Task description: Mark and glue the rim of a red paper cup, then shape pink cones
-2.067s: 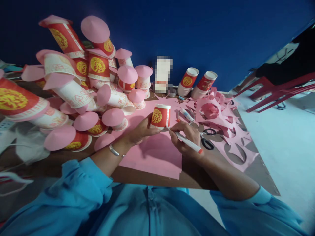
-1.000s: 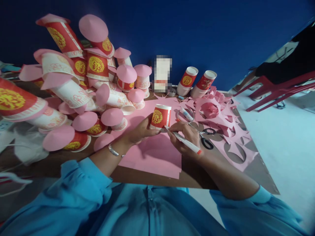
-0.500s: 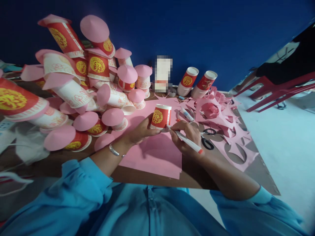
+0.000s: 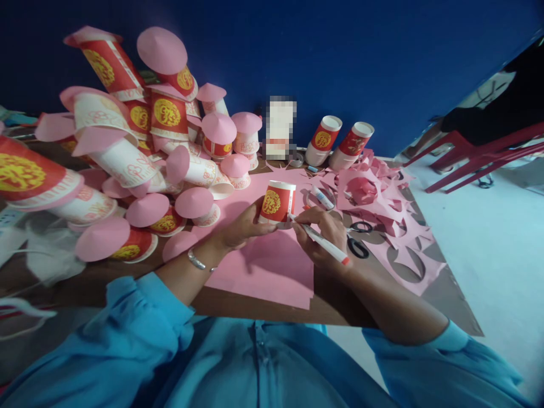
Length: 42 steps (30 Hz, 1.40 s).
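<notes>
My left hand (image 4: 245, 228) grips a red paper cup (image 4: 276, 204) with a yellow emblem and a white rim, held above the pink paper sheets (image 4: 272, 277). In my right hand (image 4: 325, 235) is a white marker pen (image 4: 326, 245) with a red end; its tip meets the lower right of the cup near a white strip. Just right of that hand lie black-handled scissors (image 4: 359, 238). A glue stick (image 4: 323, 198) rests on the pink scraps behind the hand.
At the left, many cups with pink cone tops (image 4: 193, 202) are piled up. Two cup stacks (image 4: 324, 140) stand by the blue wall. Cut pink paper scraps (image 4: 393, 226) spread along the table's right side. A red plastic chair (image 4: 471, 150) with a person stands beyond.
Almost nothing differs. The view has shifted very slightly; both hands keep the cup and the marker pen in nearly the same place.
</notes>
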Tool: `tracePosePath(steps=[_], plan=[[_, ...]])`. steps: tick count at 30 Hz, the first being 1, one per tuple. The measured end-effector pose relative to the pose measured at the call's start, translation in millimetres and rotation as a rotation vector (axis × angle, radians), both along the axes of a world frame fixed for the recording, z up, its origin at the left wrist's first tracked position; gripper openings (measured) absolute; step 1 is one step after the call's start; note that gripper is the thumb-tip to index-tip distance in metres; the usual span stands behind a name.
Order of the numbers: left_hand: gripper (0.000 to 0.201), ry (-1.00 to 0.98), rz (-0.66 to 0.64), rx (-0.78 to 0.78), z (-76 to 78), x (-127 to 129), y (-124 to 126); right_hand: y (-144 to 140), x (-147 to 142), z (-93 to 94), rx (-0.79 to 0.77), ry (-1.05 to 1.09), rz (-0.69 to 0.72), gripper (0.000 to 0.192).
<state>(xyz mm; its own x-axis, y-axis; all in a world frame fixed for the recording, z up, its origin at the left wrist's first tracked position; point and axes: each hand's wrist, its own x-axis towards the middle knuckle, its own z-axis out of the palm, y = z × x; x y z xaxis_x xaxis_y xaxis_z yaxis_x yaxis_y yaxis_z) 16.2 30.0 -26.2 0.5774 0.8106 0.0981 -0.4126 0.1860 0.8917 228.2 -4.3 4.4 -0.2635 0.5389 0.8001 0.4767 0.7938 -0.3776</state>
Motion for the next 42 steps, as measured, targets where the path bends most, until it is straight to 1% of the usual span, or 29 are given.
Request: tracePosePath(steps=[3,7,13,21,30,35,42], plan=[[0.055,-0.012,-0.003,-0.016,2.0,0.6,-0.8,0.5,0.0,-0.5,0.018,-0.013,-0.03,0.009],[0.054,-0.019,0.001,-0.028,4.7,0.4,-2.1,0.1,-0.3,1.0,0.021,-0.013,-0.032,0.011],[0.055,0.011,0.017,-0.037,2.4,-0.1,-1.8,-1.0,-0.8,3.7,0.014,-0.023,-0.01,0.012],[0.059,0.042,0.03,-0.024,2.9,-1.9,-1.1,-1.2,-0.6,0.9,-0.003,-0.016,0.01,0.011],[0.059,0.023,0.019,-0.026,2.5,-0.7,-0.6,-1.1,-0.9,1.6,0.04,-0.028,-0.045,0.012],[0.057,0.031,0.03,-0.02,2.9,-1.0,-0.7,-1.7,-1.6,0.1,0.023,-0.026,-0.037,0.012],[0.061,0.068,0.063,-0.013,1.9,-1.5,-0.8,-3.3,-1.9,0.2,0.018,-0.046,-0.026,0.012]])
